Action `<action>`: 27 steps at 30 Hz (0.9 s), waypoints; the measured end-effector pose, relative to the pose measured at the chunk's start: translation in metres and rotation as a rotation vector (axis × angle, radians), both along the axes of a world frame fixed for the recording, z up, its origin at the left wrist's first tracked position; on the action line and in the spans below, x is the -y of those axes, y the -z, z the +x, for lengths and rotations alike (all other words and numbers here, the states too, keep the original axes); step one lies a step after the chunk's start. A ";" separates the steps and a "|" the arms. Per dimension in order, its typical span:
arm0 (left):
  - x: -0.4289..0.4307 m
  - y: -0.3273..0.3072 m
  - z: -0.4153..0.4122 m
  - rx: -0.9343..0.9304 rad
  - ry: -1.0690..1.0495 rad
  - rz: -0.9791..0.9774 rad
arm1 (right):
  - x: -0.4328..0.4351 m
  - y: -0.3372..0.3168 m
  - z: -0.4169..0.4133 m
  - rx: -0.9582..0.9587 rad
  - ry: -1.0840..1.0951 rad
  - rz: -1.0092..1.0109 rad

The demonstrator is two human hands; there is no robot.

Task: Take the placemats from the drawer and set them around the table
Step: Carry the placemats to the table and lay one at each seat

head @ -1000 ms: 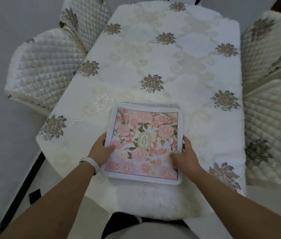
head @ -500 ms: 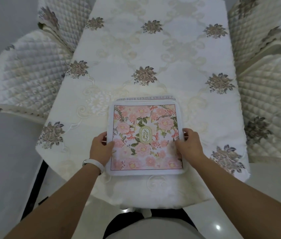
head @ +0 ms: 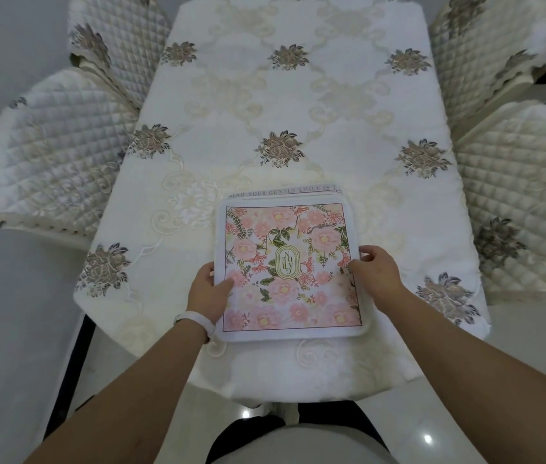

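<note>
A stack of square placemats (head: 290, 262) with a pink flower print and white border lies at the near end of the table (head: 298, 102). The top mat sits slightly nearer than the one below, whose lettered far edge (head: 285, 191) shows. My left hand (head: 209, 291) grips the stack's left edge, thumb on top of the print. My right hand (head: 377, 272) holds the right edge, fingers curled over it.
The table wears a white cloth with embroidered brown flowers. Two quilted white chairs (head: 60, 155) stand on the left and two more quilted chairs (head: 519, 195) on the right. A dark chair back (head: 298, 440) is right below me.
The stack was turned slightly clockwise until square with the table edge. Both hands slid from the near corners to the side edges and now grip them.
</note>
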State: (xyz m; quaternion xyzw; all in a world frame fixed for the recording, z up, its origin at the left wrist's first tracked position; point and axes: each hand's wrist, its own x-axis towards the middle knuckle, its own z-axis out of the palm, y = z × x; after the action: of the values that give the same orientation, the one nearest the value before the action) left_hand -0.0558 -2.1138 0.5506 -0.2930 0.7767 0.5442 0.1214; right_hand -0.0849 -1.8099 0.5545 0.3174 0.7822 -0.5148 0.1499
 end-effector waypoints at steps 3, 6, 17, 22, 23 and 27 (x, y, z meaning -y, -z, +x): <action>0.002 0.001 -0.001 0.005 0.012 0.023 | 0.000 -0.002 -0.001 0.003 0.017 -0.022; 0.003 -0.001 -0.002 0.004 0.021 0.046 | 0.006 -0.003 0.003 0.009 -0.038 -0.015; 0.014 -0.035 -0.005 -0.095 0.099 0.095 | 0.029 -0.049 0.028 -0.099 -0.045 0.034; 0.021 -0.057 -0.004 -0.165 0.150 0.160 | 0.031 -0.079 0.051 -0.183 0.016 0.062; 0.020 -0.061 -0.004 -0.185 0.165 0.177 | 0.030 -0.084 0.057 -0.201 0.035 0.063; 0.005 -0.075 0.002 -0.236 0.219 0.253 | 0.016 -0.104 0.082 -0.248 0.119 0.079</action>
State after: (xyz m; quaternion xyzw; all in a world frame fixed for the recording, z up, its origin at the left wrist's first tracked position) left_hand -0.0539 -2.1192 0.6254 -0.1235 0.7380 0.6517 0.1240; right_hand -0.0032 -1.8260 0.6586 0.3030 0.7941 -0.5269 0.0088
